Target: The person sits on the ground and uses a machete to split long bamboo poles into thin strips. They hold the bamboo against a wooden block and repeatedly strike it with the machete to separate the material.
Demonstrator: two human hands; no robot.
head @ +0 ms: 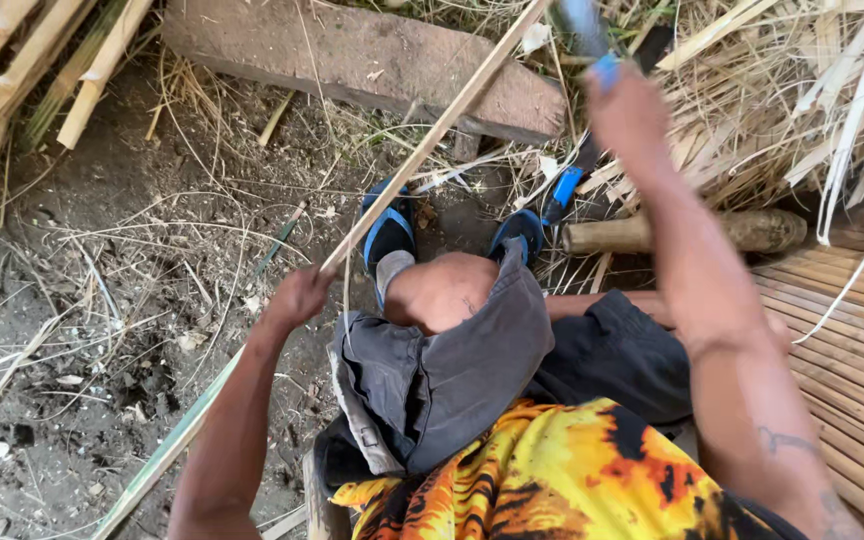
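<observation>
A: L hand [297, 297] – fist closed round the bamboo strip [422, 145], mid-length, just left of the bent knee.
B: R?
A: R hand [630, 110] raised near top edge, clenched on a blue-handled tool [592, 45]. Blurred, can't tell blade type.
B: Strip position?
A: Runs diag., top centre down to bottom left, over bare dirt. Upper part pale tan, lower end greenish. Thin, flat, straight.
B: Obstructions?
A: Stone slab [362, 60] under the upper run. Blue sandals [389, 228] just beside it. Short log [687, 232] right of feet, woven slat mat [852, 340] far right, bamboo shavings [802, 100] piled top right, cut bamboo sticks [32, 60] top left.
</observation>
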